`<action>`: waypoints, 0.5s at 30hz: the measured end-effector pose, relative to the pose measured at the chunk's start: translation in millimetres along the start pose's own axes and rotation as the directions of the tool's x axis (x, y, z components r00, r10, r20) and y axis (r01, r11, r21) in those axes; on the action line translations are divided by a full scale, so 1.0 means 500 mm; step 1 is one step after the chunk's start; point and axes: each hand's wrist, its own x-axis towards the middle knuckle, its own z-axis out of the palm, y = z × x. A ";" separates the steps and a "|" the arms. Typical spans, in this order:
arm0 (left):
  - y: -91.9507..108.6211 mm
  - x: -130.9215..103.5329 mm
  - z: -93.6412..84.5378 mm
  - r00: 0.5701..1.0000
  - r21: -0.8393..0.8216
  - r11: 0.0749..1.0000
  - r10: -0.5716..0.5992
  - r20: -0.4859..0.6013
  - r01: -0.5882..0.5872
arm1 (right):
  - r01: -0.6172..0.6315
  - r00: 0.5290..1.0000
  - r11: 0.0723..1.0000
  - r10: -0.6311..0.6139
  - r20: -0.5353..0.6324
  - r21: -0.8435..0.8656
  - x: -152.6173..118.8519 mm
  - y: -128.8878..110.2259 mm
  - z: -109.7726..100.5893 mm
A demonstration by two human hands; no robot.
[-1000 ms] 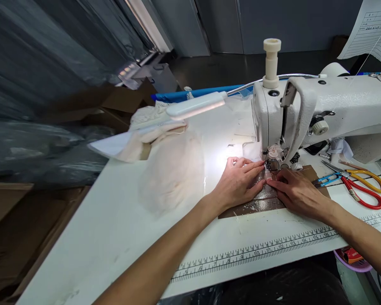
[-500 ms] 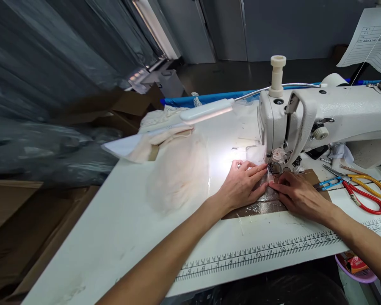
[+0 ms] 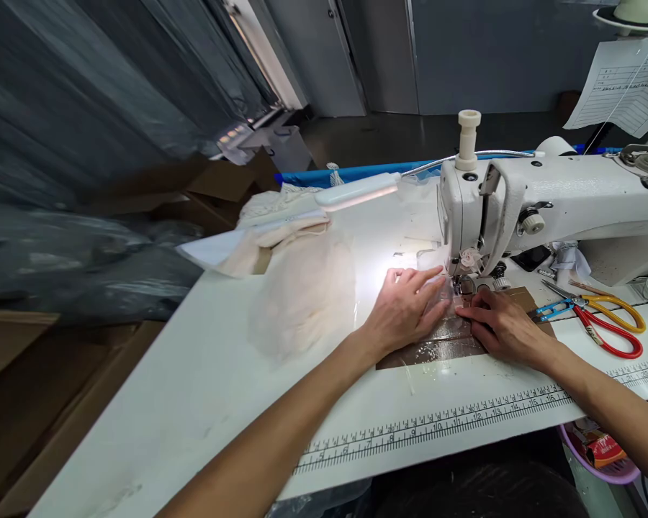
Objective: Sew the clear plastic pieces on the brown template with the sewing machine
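My left hand (image 3: 407,306) lies flat with its fingers spread, just left of the presser foot, on a small piece of sheer whitish fabric (image 3: 437,296). On the other side my right hand (image 3: 500,327) has its fingers bent together, thumb and forefinger at the fabric's near edge in front of the needle. The white sewing machine (image 3: 583,191) stands over both hands. Beneath them is a brown, shiny taped sheet (image 3: 443,351). The fabric right under the presser foot is partly hidden by the fingers and machine head.
A soft heap of sheer cream fabric (image 3: 307,302) lies left on the white table (image 3: 205,403). Red-handled scissors (image 3: 608,334), yellow-handled scissors (image 3: 618,309) and blue snips (image 3: 554,311) lie right. A lamp (image 3: 359,191) shines above. A ruler strip (image 3: 437,426) runs along the front edge.
My left hand has drawn slightly left and back from the needle, its fingers more spread. My right hand stays at the fabric edge. The view has shifted a little.
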 end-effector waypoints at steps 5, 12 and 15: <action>-0.008 0.009 -0.017 0.975 -0.110 0.994 0.001 -0.224 -0.027 | -0.040 0.999 0.999 0.039 0.015 0.032 0.001 0.000 -0.001; 0.024 0.003 -0.006 0.968 -0.271 0.929 0.231 -0.100 -0.250 | -0.062 0.998 0.997 0.062 0.000 0.044 0.002 0.002 0.003; 0.024 0.000 -0.003 0.965 -0.240 0.935 0.258 -0.042 -0.261 | -0.059 0.998 0.997 0.060 -0.003 0.039 0.003 0.001 0.002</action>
